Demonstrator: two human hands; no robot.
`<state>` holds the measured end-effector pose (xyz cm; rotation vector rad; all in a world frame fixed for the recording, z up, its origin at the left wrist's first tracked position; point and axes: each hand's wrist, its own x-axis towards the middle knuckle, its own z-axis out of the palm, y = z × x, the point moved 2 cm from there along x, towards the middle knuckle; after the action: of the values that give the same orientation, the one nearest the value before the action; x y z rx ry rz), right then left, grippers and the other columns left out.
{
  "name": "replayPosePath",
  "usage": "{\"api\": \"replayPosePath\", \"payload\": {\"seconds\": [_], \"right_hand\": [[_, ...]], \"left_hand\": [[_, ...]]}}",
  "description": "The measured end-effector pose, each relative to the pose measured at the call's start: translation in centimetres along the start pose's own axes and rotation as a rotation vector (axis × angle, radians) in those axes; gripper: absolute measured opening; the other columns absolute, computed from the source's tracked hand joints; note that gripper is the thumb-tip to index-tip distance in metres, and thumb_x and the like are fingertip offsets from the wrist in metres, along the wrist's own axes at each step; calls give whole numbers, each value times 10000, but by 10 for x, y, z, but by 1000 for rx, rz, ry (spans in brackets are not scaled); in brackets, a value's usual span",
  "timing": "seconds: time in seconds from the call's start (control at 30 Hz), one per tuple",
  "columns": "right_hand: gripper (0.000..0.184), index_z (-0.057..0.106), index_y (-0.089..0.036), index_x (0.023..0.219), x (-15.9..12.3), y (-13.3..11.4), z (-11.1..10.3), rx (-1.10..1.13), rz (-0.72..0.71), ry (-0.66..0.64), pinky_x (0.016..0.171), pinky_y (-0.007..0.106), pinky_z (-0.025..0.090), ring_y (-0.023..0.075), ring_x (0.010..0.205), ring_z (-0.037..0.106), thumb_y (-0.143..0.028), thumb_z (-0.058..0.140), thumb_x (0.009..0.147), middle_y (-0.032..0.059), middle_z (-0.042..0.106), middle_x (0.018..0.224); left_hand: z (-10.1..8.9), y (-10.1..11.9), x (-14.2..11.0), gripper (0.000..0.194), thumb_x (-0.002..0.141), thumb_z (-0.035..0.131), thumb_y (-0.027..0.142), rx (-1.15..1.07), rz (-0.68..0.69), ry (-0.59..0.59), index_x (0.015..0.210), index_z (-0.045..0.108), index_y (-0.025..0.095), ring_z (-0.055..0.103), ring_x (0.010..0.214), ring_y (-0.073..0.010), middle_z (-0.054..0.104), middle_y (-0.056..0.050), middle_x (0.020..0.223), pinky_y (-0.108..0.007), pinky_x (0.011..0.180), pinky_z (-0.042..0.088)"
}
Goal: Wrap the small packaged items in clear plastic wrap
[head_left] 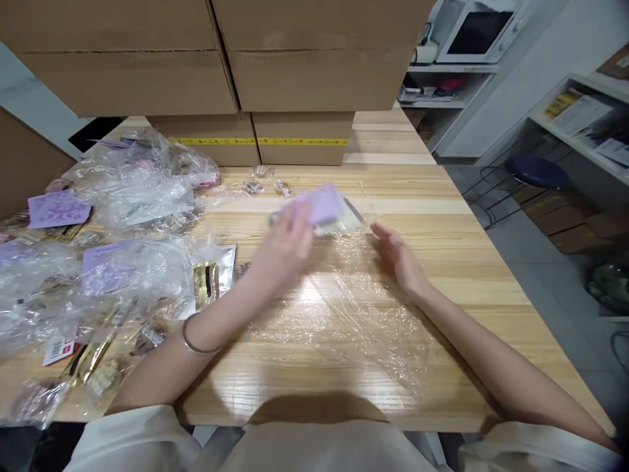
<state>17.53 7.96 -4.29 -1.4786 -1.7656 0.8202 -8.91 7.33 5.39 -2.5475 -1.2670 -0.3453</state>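
My left hand [289,242], blurred by motion, has its fingers closed on a purple card [322,204] above the middle of the table. Under the card lies a pale, flat packet [346,219] with a dark edge, partly hidden. To the right, my right hand [396,255] is held sideways with its fingers loosely extended, their tips close to the packet's corner. Nothing is visible in that hand. A large sheet or bag of clear crinkled plastic [354,295] is spread flat on the wood between my forearms.
Clear bags [142,190] with purple cards and small packets are heaped along the left. A gold packet [206,285] lies on a silver pouch [227,262]. Several small wrapped pieces [252,187] lie near stacked cardboard boxes [314,78] at the back. The table's right edge borders the floor.
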Motion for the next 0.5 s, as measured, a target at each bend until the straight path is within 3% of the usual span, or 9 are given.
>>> {"api": "replayPosePath", "payload": {"seconds": [0.03,0.1,0.17,0.23,0.3,0.37,0.43,0.5], "right_hand": [[591,324,-276,1521,3,2,-8,94,23,71,1059,546,486,265,1347,521,-456,42,1033,103,481,1520],[533,438,-272,1427,5,0,-24,229,29,207,1061,542,479,266,1292,568,-468,135,1035,106,564,1426],[414,504,-289,1341,-3,-11,-39,205,-29,298,1051,540,472,271,1247,588,-473,330,1014,93,594,1366],[344,536,-290,1285,-20,-32,-48,23,-156,301,1004,523,482,277,1196,594,-422,497,970,94,604,1316],[267,582,-256,1181,-42,-58,-46,-192,-329,178,905,479,502,269,1068,615,-366,567,938,100,645,1156],[182,616,-231,1018,-66,-82,-33,-361,-502,-97,800,427,496,247,909,612,-376,604,909,73,657,965],[324,629,-211,912,-88,-97,-14,-509,-557,-379,763,420,482,251,849,592,-521,670,827,68,649,909],[402,643,-185,891,-105,-102,3,-639,-575,-492,753,427,479,269,841,590,-552,722,746,86,654,921]], "left_hand": [[7,20,-3,518,916,272,-30,-45,188,-23,1301,592,101,442,1412,-310,472,-132,1521,-504,1137,460],[25,52,-13,425,950,345,27,-104,437,-75,1282,604,82,398,1437,-336,441,-138,1543,-507,1190,391],[44,69,-22,353,961,422,87,-152,532,-145,1252,618,54,354,1450,-385,380,-177,1574,-543,1195,353],[56,70,-26,347,957,464,101,-225,514,-231,1268,614,67,286,1477,-404,316,-187,1604,-566,1196,318],[56,62,-26,384,965,494,147,-362,494,-329,1337,588,141,199,1508,-395,260,-159,1633,-580,1207,269],[48,49,-21,388,971,533,251,-533,495,-431,1356,589,246,143,1528,-367,235,-102,1651,-574,1221,224],[38,37,-15,312,965,557,339,-657,471,-514,1255,658,284,166,1534,-323,293,-52,1636,-531,1233,217],[29,29,-11,246,964,558,357,-709,442,-542,1135,697,249,255,1514,-277,413,-44,1577,-470,1234,240]]}}
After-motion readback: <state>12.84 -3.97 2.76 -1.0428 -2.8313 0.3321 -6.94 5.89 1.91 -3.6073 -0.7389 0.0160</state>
